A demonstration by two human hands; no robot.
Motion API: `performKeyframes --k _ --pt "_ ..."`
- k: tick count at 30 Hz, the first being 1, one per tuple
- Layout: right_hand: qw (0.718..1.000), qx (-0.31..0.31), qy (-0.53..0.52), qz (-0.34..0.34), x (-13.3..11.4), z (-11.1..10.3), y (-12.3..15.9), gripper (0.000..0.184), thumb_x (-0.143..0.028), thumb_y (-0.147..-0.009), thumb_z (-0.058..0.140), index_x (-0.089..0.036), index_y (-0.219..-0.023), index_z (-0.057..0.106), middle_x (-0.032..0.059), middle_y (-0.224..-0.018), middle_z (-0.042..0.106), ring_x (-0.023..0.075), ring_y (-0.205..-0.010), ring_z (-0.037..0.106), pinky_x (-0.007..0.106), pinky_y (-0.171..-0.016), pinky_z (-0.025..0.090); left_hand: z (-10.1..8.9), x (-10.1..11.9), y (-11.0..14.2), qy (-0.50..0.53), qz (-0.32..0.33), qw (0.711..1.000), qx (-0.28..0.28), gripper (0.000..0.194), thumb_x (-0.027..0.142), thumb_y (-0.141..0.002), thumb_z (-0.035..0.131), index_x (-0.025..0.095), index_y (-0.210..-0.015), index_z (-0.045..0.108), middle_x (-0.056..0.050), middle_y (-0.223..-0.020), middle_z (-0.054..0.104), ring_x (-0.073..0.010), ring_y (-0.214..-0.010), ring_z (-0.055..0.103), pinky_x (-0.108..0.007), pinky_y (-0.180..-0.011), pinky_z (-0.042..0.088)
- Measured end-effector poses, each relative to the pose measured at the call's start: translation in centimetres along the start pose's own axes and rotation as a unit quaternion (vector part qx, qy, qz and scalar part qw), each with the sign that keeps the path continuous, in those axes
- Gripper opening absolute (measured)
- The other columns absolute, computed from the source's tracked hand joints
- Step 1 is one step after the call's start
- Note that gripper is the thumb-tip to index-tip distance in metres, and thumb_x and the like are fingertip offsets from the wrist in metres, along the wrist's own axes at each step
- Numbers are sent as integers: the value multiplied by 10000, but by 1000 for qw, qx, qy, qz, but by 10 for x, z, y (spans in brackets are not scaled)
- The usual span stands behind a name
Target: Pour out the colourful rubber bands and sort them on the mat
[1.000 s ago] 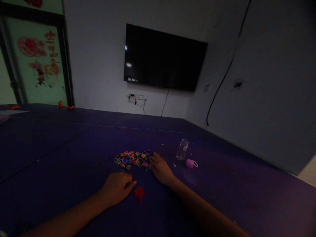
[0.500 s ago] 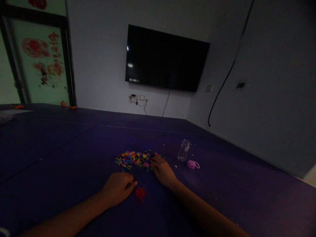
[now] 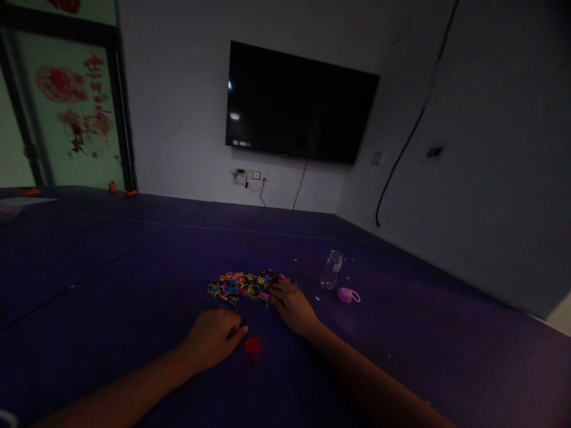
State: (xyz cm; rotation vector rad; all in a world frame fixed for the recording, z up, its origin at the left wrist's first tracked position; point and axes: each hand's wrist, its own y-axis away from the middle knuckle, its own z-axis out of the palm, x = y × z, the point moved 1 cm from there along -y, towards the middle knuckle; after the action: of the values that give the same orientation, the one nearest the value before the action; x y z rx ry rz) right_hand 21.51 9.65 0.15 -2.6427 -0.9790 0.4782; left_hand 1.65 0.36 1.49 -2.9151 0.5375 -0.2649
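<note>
A spread-out pile of small multicoloured rubber bands (image 3: pixel 241 286) lies on the dark purple surface in front of me. My right hand (image 3: pixel 292 306) is at the pile's right end, its fingers stretched over the bands and slightly apart; no band shows clearly in its grasp. Nearer to me, my left hand (image 3: pixel 215 337) rests on the surface with its fingers curled under and the thumb pointing right. Just beyond that thumb sits a small separate heap of red rubber bands (image 3: pixel 253 348). The undersides of the left fingers are hidden.
A clear bottle (image 3: pixel 331 270) stands uncapped to the right of the pile, beside a pink lid with a loop (image 3: pixel 345 295). Small white scraps (image 3: pixel 317 298) lie nearby. A black television (image 3: pixel 301 104) hangs on the far wall; a cable (image 3: pixel 408 137) runs down the right wall.
My right hand's fingertips have shifted very slightly left at the edge of the pile. The left hand and both heaps look the same.
</note>
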Motion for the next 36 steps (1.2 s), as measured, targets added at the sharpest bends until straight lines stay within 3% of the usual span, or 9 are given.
performKeyframes --k 12,19,26,36 --pt "1000 1 8 -14 4 3 -3 287 -165 -908 399 -165 -1032 658 101 -1194 604 218 -1151 515 348 -988 383 -1 1 0 -2 -2 1000 0 331 320 -898 408 183 -632 551 -10 -626 593 -155 -575 545 -254 -549 344" --pt "999 34 -16 -14 5 2 -3 345 -153 -919 361 -138 -1177 589 118 -1237 576 218 -1199 484 358 -1012 379 1 0 0 -7 2 1000 -2 331 326 -898 404 184 -634 544 -15 -651 610 -165 -616 568 -255 -548 343" --pt "998 -2 -17 -60 3 2 -4 371 -164 -912 375 -134 -1230 563 119 -1311 530 216 -1232 453 386 -1064 321 -1 0 0 -4 -1 1000 -1 348 330 -896 409 181 -601 519 -8 -619 601 -145 -556 535 -258 -515 303" --pt "999 -15 -25 -31 8 7 -4 390 -197 -908 382 -184 -1258 554 94 -1336 514 226 -1280 402 429 -1065 310 -1 0 0 -1 8 1000 3 336 314 -897 417 178 -610 526 -13 -636 605 -151 -578 549 -256 -523 319"
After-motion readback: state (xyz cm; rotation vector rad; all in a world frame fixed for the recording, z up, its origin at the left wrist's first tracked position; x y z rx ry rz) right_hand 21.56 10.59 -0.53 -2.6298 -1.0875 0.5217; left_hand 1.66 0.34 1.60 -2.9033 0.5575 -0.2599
